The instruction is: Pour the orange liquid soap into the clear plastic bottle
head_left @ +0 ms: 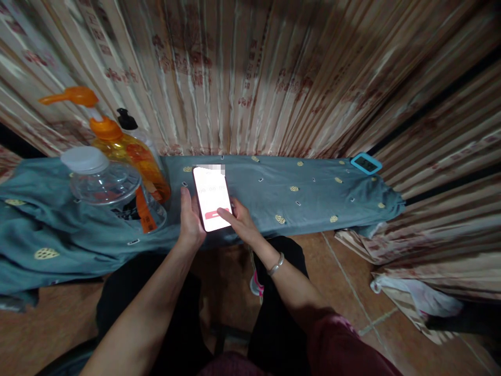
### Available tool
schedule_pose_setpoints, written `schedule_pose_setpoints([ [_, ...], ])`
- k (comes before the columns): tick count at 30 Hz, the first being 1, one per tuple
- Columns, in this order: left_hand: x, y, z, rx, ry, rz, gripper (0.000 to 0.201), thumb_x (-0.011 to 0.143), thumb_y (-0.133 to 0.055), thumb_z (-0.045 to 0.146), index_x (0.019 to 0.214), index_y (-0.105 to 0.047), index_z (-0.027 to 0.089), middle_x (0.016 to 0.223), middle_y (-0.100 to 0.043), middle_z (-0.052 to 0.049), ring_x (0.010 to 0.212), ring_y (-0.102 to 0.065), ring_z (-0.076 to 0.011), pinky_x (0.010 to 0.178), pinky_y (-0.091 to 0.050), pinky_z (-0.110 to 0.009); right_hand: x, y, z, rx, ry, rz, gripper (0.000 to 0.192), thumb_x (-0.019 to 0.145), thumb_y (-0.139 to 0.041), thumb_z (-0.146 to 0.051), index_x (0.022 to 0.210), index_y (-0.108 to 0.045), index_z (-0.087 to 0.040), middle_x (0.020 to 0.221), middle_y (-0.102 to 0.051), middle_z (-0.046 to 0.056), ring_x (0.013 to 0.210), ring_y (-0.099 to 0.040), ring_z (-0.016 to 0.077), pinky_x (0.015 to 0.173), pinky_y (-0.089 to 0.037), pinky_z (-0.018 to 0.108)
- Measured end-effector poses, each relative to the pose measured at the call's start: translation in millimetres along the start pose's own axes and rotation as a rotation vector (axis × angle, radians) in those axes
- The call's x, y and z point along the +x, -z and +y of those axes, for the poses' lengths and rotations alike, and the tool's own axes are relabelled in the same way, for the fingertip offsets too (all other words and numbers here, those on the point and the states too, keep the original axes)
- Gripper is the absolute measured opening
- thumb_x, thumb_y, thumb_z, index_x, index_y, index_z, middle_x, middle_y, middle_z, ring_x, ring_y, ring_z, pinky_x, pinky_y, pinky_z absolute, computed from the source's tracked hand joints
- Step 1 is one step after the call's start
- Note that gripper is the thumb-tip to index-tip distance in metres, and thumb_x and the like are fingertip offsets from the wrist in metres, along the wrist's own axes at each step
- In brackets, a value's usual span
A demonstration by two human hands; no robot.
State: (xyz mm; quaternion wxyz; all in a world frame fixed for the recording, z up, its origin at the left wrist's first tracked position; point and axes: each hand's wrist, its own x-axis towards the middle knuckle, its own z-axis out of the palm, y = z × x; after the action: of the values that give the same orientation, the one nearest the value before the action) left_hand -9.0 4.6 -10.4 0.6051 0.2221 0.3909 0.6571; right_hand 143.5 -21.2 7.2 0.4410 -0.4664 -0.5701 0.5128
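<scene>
Both of my hands are on one phone (212, 197): my left hand (190, 219) is wrapped around its left edge, gripping it upright over the near edge of the worktop (274, 193), while my right hand (240, 222) touches a finger to the red bar on its bright white screen. Bottles (117, 177) crowd the left; cloth lies bare to the right, up to a blue timer (366, 163).

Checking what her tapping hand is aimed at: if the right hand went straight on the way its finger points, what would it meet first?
The right hand points up-left at the phone held in the left hand; its fingertip seems at the red button already.
</scene>
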Motion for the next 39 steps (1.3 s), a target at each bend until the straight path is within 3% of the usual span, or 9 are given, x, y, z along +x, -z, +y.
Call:
schedule_pose_setpoints([
  [6,-1.6,-3.4,15.2,-0.076,0.023,-0.02,0.084,0.108,-0.072,0.096,0.139,-0.094,0.022,0.133,-0.1,-0.019,0.152,-0.09,-0.0539,0.115,-0.083,-0.066,-6.7,1.3,-13.3,-0.137,-0.015,0.075,0.14,0.076,-0.121,-0.074,0.185,-0.052,-0.021,0.175,-0.087,0.027,0.16,-0.087,0.0479,0.138,-0.07,0.067],
  [11,-0.9,-3.3,18.8,-0.145,0.04,-0.052,0.08,0.112,-0.073,0.091,0.14,-0.092,0.019,0.136,-0.1,-0.02,0.154,-0.089,-0.0512,0.125,-0.079,-0.064,-18.0,-7.8,-28.2,-0.266,0.014,0.068,0.158,0.075,-0.123,-0.065,0.195,-0.038,-0.008,0.202,-0.06,0.037,0.187,-0.063,0.0503,0.156,-0.052,0.066],
  [14,-0.8,-4.1,17.6,-0.157,0.047,-0.102,0.084,0.108,-0.077,0.094,0.141,-0.091,0.019,0.137,-0.099,-0.021,0.151,-0.09,-0.0508,0.125,-0.079,-0.063,-18.6,-14.7,-30.3,-0.329,0.019,0.066,0.155,0.079,-0.124,-0.057,0.195,-0.037,-0.001,0.206,-0.052,0.04,0.195,-0.053,0.0498,0.161,-0.044,0.066],
  [20,-1.5,-8.7,12.0,-0.023,-0.02,-0.169,0.096,0.103,-0.07,0.107,0.142,-0.09,0.021,0.143,-0.098,-0.021,0.15,-0.091,-0.0498,0.118,-0.08,-0.059,-16.6,-16.8,-33.0,-0.412,-0.04,0.107,0.141,0.082,-0.124,-0.047,0.194,-0.046,-0.013,0.207,-0.054,0.035,0.197,-0.05,0.0475,0.165,-0.035,0.065],
  [25,5.9,-5.9,-0.3,0.097,-0.067,-0.195,0.103,0.099,-0.069,0.111,0.148,-0.087,0.023,0.154,-0.096,-0.02,0.152,-0.09,-0.0463,0.12,-0.078,-0.056,-22.8,-6.8,-40.7,-0.454,-0.161,0.156,0.135,0.08,-0.123,-0.045,0.189,-0.051,-0.015,0.199,-0.064,0.035,0.189,-0.061,0.0523,0.156,-0.049,0.067],
  [30,13.7,-5.4,-19.2,0.145,-0.056,-0.235,0.093,0.095,-0.079,0.108,0.131,-0.089,0.023,0.136,-0.1,-0.018,0.145,-0.092,-0.0446,0.117,-0.077,-0.053,-33.0,8.2,-43.6,-0.457,-0.222,0.209,0.09,0.079,-0.122,-0.043,0.153,-0.075,-0.022,0.151,-0.099,0.021,0.148,-0.093,0.0494,0.125,-0.073,0.06],
  [35,5.7,-20.1,-41.9,0.231,-0.081,-0.265,0.094,0.082,-0.082,0.115,0.114,-0.091,0.026,0.118,-0.1,-0.015,0.135,-0.092,-0.0443,0.109,-0.076,-0.052,-51.4,28.4,-34.6,-0.437,-0.187,0.309,0.082,0.082,-0.118,-0.036,0.151,-0.076,-0.024,0.139,-0.102,0.011,0.132,-0.097,0.0383,0.118,-0.076,0.055],
  [39,-1.6,-30.7,-53.7,0.325,-0.079,-0.273,0.098,0.075,-0.08,0.119,0.108,-0.092,0.027,0.125,-0.098,-0.017,0.138,-0.087,-0.0441,0.121,-0.07,-0.055,-65.8,44.7,-22.0,-0.48,-0.125,0.414,0.088,0.083,-0.116,-0.042,0.159,-0.074,-0.024,0.153,-0.096,0.015,0.146,-0.091,0.0422,0.13,-0.071,0.063],
])
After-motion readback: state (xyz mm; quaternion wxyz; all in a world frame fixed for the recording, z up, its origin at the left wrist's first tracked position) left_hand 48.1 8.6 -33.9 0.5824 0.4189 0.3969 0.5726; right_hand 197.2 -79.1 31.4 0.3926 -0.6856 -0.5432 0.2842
